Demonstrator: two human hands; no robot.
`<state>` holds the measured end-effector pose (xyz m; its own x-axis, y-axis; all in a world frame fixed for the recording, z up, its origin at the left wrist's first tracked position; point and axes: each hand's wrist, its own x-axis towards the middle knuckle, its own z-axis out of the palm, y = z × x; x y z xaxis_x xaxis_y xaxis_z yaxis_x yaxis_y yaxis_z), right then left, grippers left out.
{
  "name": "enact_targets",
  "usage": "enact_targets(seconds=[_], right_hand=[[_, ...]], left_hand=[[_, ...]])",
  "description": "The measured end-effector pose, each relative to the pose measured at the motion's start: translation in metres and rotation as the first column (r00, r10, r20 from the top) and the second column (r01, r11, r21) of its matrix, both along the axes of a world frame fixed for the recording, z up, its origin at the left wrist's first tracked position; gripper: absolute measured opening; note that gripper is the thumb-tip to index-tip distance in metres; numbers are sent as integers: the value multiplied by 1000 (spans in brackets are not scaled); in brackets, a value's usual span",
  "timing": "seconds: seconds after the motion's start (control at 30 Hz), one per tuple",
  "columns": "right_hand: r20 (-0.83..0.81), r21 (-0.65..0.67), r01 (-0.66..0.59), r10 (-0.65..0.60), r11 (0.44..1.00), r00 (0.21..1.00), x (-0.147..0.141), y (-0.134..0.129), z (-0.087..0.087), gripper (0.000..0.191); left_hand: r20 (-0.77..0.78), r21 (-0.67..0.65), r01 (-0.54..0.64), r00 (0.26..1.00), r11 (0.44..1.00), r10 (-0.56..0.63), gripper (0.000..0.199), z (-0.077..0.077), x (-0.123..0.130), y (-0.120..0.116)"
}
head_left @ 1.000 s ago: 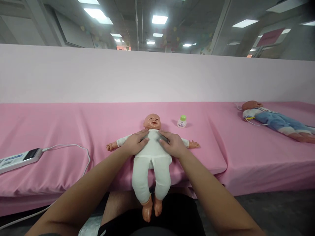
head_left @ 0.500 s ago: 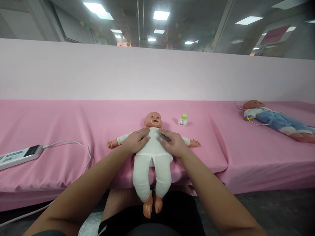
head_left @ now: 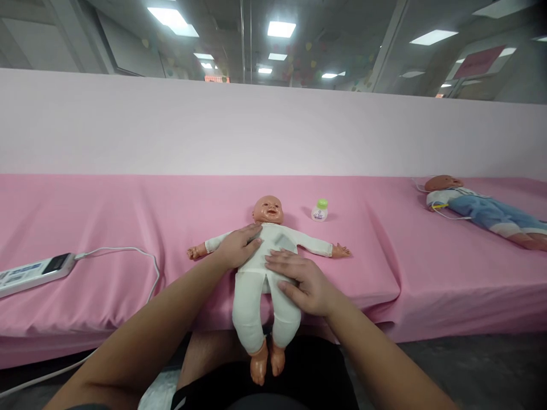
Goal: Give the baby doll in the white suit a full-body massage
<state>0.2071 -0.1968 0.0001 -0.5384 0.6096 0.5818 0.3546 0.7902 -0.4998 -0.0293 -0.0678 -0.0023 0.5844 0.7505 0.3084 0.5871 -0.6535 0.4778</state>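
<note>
A baby doll (head_left: 256, 267) in a white outfit lies on its back, head away from me, arms spread and feet hanging over the near edge of the pink-covered surface. My left hand (head_left: 239, 246) lies flat on the left side of its chest, fingers stretched out and pointing up and right. Lower down, my right hand (head_left: 301, 279) rests on the right side of the doll's belly and hip, its fingers extended and slightly apart. Neither hand grasps anything. To the right of the doll's head stands a small bottle (head_left: 319, 212) with a green cap.
On the pink sheet (head_left: 106, 216), a white power strip (head_left: 38, 274) with a cable lies at the left. A second doll (head_left: 487, 210) in blue trousers, with thin tubing around it, lies at far right. Behind rises a pale wall (head_left: 273, 128) below glass panes.
My right hand has slid down from the doll's upper chest to its lower belly and hip, uncovering the chest and the arm on that side. My left hand stays on the chest.
</note>
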Motion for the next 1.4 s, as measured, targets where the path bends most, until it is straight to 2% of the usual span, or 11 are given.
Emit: enact_targets(seconds=[0.1, 0.2, 0.4, 0.57, 0.8, 1.1, 1.23, 1.4], right_hand=[[128, -30, -15, 19, 999, 992, -2, -5, 5, 49], [237, -60, 20, -5, 998, 971, -2, -1, 11, 56], [366, -82, 125, -87, 989, 926, 1, 28, 16, 84], [428, -97, 180, -122, 979, 895, 3, 52, 16, 91], [404, -136, 269, -195, 954, 894, 10, 73, 13, 90], [384, -179, 409, -319, 895, 866, 16, 81, 4, 88], [379, -189, 492, -399, 850, 835, 26, 84, 0, 77], [360, -191, 499, -413, 845, 837, 32, 86, -3, 68]], left_hand=[[7, 11, 2, 1000, 1000, -2, 67, -2, -1, 2], [0, 17, 11, 1000, 1000, -11, 65, -4, -1, 3], [-22, 10, 9, 1000, 1000, -9, 65, -5, -2, 4], [-17, 12, 4, 1000, 1000, -4, 65, -5, -2, 3], [-20, 17, 10, 1000, 1000, -10, 63, -5, -2, 3], [-20, 31, 21, 1000, 999, -20, 63, -5, -5, 3], [-17, 47, 25, 1000, 999, -24, 61, -4, -5, 2], [-23, 37, 12, 1000, 999, -11, 60, -4, -3, 0]])
